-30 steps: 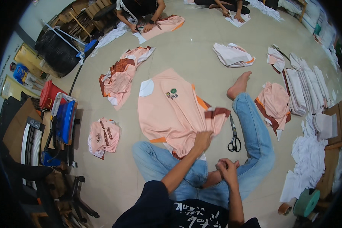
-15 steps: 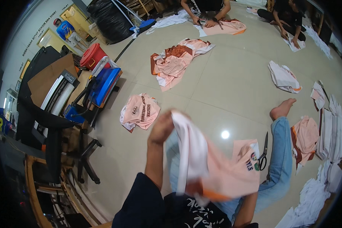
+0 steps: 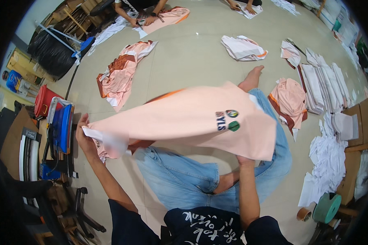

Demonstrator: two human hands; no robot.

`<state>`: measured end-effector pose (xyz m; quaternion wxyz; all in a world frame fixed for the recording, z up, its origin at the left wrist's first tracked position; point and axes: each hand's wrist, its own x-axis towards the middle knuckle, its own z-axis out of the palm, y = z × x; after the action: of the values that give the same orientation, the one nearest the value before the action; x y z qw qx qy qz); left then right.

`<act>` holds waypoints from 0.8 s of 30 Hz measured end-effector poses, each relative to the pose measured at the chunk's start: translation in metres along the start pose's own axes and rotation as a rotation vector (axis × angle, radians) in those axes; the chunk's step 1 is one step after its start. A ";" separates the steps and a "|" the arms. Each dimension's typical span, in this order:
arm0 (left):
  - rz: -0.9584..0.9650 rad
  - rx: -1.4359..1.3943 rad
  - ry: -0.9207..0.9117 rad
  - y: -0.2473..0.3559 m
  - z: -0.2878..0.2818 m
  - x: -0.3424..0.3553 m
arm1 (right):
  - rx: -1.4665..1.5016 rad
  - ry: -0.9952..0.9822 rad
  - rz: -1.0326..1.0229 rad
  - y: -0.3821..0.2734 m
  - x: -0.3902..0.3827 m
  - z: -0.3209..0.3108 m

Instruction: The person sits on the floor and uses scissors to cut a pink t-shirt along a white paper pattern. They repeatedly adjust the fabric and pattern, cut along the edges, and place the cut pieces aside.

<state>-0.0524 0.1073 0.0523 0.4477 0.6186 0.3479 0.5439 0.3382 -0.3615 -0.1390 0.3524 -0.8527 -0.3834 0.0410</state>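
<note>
A large peach fabric panel (image 3: 184,118) with orange edging and small printed emblems is spread in the air above my crossed legs. My left hand (image 3: 83,132) grips its left end by a white strip, which is smeared by motion. Under the panel's near right edge is my right hand (image 3: 245,160), closed on the cloth with its fingers mostly covered. Just below my left hand, part of a peach cloth pile (image 3: 104,154) shows on the floor. The scissors seen earlier by my right leg are hidden.
Peach and brown cloth (image 3: 120,75), a white folded bundle (image 3: 244,49) and a peach heap (image 3: 289,100) lie on the tiles. White stacks (image 3: 319,87) and scraps (image 3: 329,159) line the right. A heat press (image 3: 62,128) stands left. Two people work cloth at the far side.
The panel has gone from hanging bunched to stretched sideways. My left hand has moved out to the left, and my view has turned rightward.
</note>
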 end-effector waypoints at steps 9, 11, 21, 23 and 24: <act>0.277 0.892 0.044 -0.189 0.011 -0.047 | 1.317 -0.471 1.052 -0.034 -0.023 0.099; 0.140 0.659 -0.174 -0.202 0.105 -0.109 | 1.257 -0.537 0.935 -0.025 -0.033 0.092; -0.326 1.307 -0.904 -0.233 0.178 -0.152 | 0.715 -0.155 0.539 0.025 -0.010 0.034; -0.420 1.590 -0.985 -0.211 0.172 -0.119 | 0.700 -0.115 0.573 0.040 -0.014 0.026; -0.460 1.743 -0.997 -0.203 0.167 -0.108 | 0.710 -0.090 0.575 0.043 -0.017 0.027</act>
<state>0.1057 0.0514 -0.1775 0.0300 0.8022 0.5064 -0.3147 0.3440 -0.3777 -0.1899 0.5800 -0.7483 -0.1084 0.3032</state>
